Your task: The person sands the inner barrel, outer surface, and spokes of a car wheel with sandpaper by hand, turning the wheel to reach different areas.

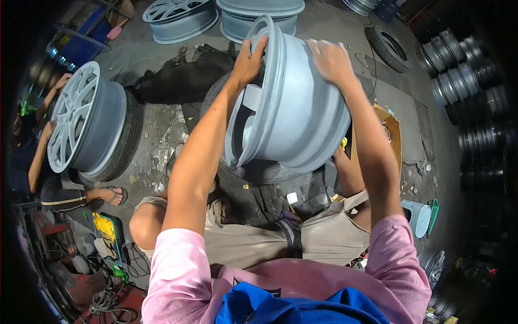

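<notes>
A large light grey wheel rim (302,102) stands tilted on its edge in front of me, over a black tyre (259,171) lying on the floor. My left hand (251,60) grips the raised front lip of the rim near its top, with the thumb and fingers around the edge. On the barrel's upper right side lies my right hand (330,60), somewhat blurred, its fingers bent over the far edge and partly hidden. The rim's spokes face left and show only in part.
At the left, another person's hands (49,128) hold a second grey rim (102,127) on a tyre. More rims (181,24) stand at the back. A loose tyre (389,48) and stacked rims (456,83) are on the right. A cardboard box (392,135) sits beside my right arm.
</notes>
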Demonstrator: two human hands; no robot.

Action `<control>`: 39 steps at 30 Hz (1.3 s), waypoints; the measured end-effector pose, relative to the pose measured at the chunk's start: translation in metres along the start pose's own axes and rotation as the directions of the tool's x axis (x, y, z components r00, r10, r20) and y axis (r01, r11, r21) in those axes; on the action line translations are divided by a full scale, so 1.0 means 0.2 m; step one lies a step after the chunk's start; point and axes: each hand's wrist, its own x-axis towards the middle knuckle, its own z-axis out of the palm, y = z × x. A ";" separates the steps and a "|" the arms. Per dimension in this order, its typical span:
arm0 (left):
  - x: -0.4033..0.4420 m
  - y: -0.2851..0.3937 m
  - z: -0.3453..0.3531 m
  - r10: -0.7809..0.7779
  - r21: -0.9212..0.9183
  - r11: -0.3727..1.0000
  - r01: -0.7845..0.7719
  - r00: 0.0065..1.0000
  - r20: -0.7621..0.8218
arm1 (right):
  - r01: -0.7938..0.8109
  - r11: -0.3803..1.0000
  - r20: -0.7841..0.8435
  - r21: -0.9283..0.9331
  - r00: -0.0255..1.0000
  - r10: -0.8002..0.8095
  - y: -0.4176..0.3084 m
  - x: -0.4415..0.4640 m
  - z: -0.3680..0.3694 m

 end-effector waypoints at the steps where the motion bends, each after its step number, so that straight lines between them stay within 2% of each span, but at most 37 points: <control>1: 0.01 -0.01 -0.02 0.006 0.005 1.000 -0.006 1.000 0.001 | -0.069 0.998 0.226 -0.011 0.972 0.070 0.06 0.16 0.03; 3: 0.03 -0.07 -0.04 0.065 0.026 0.998 -0.065 0.998 0.008 | -0.296 0.944 0.239 0.145 0.936 0.257 -0.12 0.24 -0.01; 5: 0.07 -0.14 -0.06 0.056 0.050 0.997 -0.057 0.998 0.019 | -0.208 0.903 0.160 0.376 0.974 0.158 -0.34 0.10 -0.08; 6: 0.06 -0.14 -0.06 0.073 0.055 0.996 -0.073 0.997 0.011 | -0.030 0.920 -0.141 0.391 0.986 0.092 -0.43 -0.06 -0.04; 7: 0.05 -0.14 -0.05 0.086 0.061 0.994 -0.086 0.996 0.004 | 0.145 0.923 -0.426 0.356 0.904 0.022 -0.51 -0.28 0.00; 8: 0.05 -0.14 -0.04 0.082 0.054 0.995 -0.082 0.997 0.007 | 0.173 0.967 -0.430 0.187 0.899 -0.078 -0.58 -0.51 -0.02; 9: 0.05 -0.14 -0.04 0.057 0.069 0.996 -0.057 0.998 0.000 | 0.158 0.982 -0.356 0.106 0.928 -0.110 -0.63 -0.76 -0.04; 11: 0.04 -0.11 -0.04 0.024 0.081 0.996 -0.023 1.000 -0.013 | 0.165 0.985 -0.128 0.045 0.979 -0.158 -0.62 -1.21 0.01; 13: 0.00 -0.05 -0.02 0.033 0.073 0.997 -0.030 0.999 -0.033 | 0.204 0.962 -0.016 -0.180 0.978 -0.210 -0.44 -1.44 0.08; 14: -0.01 -0.02 -0.01 0.047 0.068 0.997 -0.046 0.999 -0.018 | 0.201 0.964 -0.008 -0.176 0.979 -0.205 -0.40 -1.43 0.04; 16: -0.01 -0.01 0.01 0.030 0.056 0.998 -0.028 0.999 -0.030 | 0.187 0.969 -0.025 -0.160 0.981 -0.193 -0.33 -1.25 -0.11; 18: -0.02 -0.02 -0.01 0.009 0.059 0.998 -0.006 0.999 -0.051 | 0.111 0.960 -0.177 -0.257 0.971 -0.159 -0.24 -0.92 -0.18; 20: -0.02 0.00 0.00 -0.013 0.067 0.998 0.013 1.000 -0.012 | 0.128 0.965 -0.303 -0.227 0.933 -0.195 -0.03 -0.51 -0.09; 21: 0.00 -0.04 0.00 -0.010 0.070 0.998 0.010 1.000 -0.001 | 0.031 0.994 -0.158 -0.107 0.986 -0.048 0.03 -0.30 -0.10; 22: 0.03 -0.10 0.00 0.032 0.069 0.997 -0.032 0.999 -0.011 | -0.080 0.997 0.002 -0.001 0.997 0.080 0.05 -0.12 -0.11; 24: 0.04 -0.09 -0.03 0.071 0.064 0.995 -0.070 0.997 -0.017 | -0.144 0.981 0.109 -0.132 0.981 0.158 0.06 0.10 -0.09; 25: 0.04 -0.06 -0.04 0.071 0.067 0.995 -0.069 0.997 -0.016 | -0.144 0.981 0.109 -0.129 0.981 0.159 0.06 0.06 -0.08; 27: 0.02 -0.03 -0.05 -0.039 0.074 0.997 0.035 0.998 0.057 | 0.005 0.972 -0.115 -0.235 0.993 -0.033 0.01 -0.15 -0.09; 28: 0.01 -0.04 -0.06 -0.048 0.062 0.997 0.045 0.998 0.045 | -0.108 0.983 -0.306 -0.148 0.950 0.059 -0.08 -0.31 -0.08; 29: 0.01 -0.05 -0.05 -0.009 0.068 0.998 0.008 1.000 0.020 | -0.204 0.978 -0.477 -0.043 0.864 0.160 -0.17 -0.52 -0.05; 30: 0.01 -0.06 -0.02 0.031 0.073 0.997 -0.031 1.000 -0.002 | -0.207 0.970 -0.454 0.131 0.857 0.244 -0.25 -0.74 -0.03; 31: 0.01 -0.07 0.00 0.023 0.057 0.998 -0.022 1.000 -0.008 | -0.259 0.953 -0.419 0.156 0.857 0.301 -0.39 -0.95 -0.04; 33: 0.00 -0.05 0.01 0.100 0.122 0.989 -0.088 0.990 -0.096 | -0.251 0.903 -0.385 0.349 0.840 0.382 -0.63 -1.31 0.07; 34: -0.05 0.02 0.00 0.090 0.051 0.995 -0.086 0.993 -0.079 | -0.248 0.902 -0.377 0.354 0.845 0.381 -0.65 -1.41 0.09; 35: -0.03 -0.03 0.00 0.129 0.028 0.991 -0.128 0.989 -0.078 | -0.249 0.921 -0.334 0.301 0.877 0.346 -0.67 -1.47 0.10; 37: -0.04 0.00 0.00 0.094 0.032 0.995 -0.091 0.993 -0.071 | -0.251 0.937 -0.284 0.244 0.905 0.316 -0.64 -1.45 0.08; 39: -0.04 0.02 0.01 0.089 0.042 0.995 -0.086 0.993 -0.083 | -0.121 0.975 -0.428 0.186 0.883 0.191 -0.50 -1.22 -0.03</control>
